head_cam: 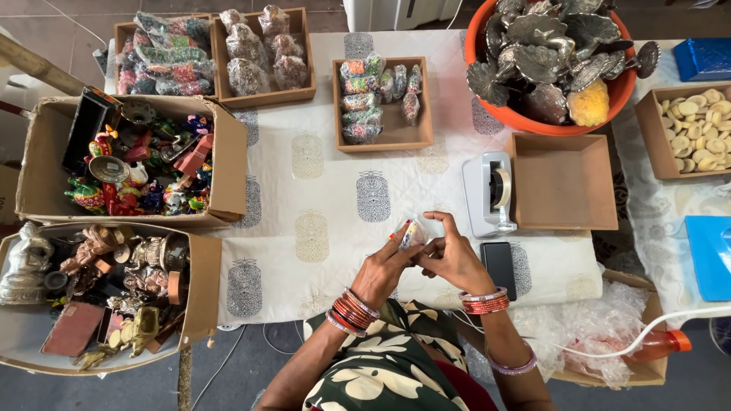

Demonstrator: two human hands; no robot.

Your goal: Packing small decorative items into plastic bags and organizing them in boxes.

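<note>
Both hands, the left hand [384, 268] and right hand [449, 255], pinch a small clear-wrapped packet [412, 234] above the white printed tablecloth [320, 190], near the grey tape dispenser [489, 194], with wooden trays [415, 135] of wrapped bundles and cardboard boxes [228, 160] of figurines around.

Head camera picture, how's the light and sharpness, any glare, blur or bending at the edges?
Head view: soft, even light with faint shadows; mild sheen on the silver leaf dishes in the orange tub; table edges bow outward, wide-lens distortion; the left hand and right hand on the small wrapped item are sharp, without motion blur.
</note>
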